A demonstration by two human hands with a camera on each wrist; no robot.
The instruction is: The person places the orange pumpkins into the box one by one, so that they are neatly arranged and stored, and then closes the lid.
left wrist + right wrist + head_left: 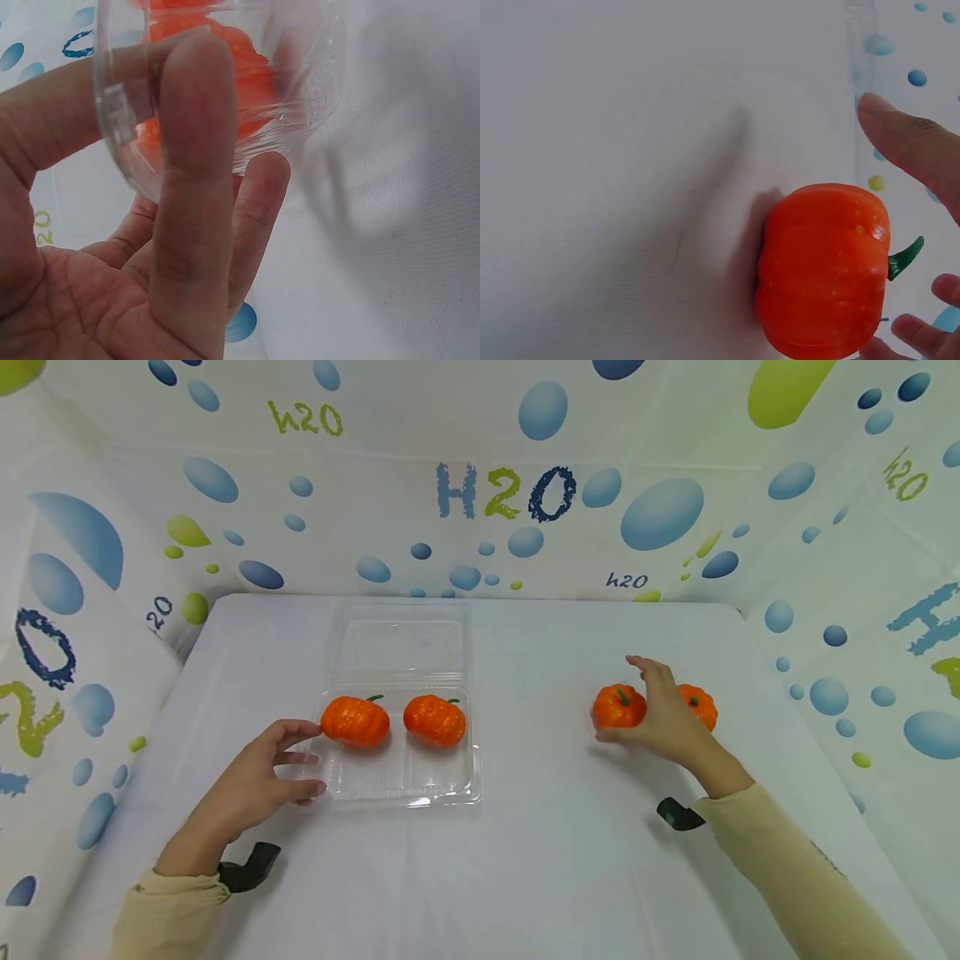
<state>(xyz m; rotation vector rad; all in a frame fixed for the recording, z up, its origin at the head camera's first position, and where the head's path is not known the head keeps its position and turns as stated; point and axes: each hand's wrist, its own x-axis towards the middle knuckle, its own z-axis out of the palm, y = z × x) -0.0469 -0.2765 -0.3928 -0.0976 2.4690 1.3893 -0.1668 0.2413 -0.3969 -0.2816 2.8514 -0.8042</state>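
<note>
A clear plastic clamshell box (442,789) lies with its lid folded back, two orange toy pumpkins (355,722) (435,721) inside it. At the box's left side my left hand (258,772) holds the edge; the left wrist view has its thumb (196,112) in front of the clear wall and other fingers around it. My right hand (671,718) spreads thumb and fingers about a third pumpkin (618,706), while another pumpkin (699,706) is partly hidden behind that hand. In the right wrist view a pumpkin (825,270) with a green stem stands apart from the thumb (907,139).
A white cloth (525,860) covers the table. Behind and at both sides hangs a curtain (360,485) printed with blue and green drops. The open lid (397,643) lies flat toward the far edge. Dark straps (251,867) sit at both wrists.
</note>
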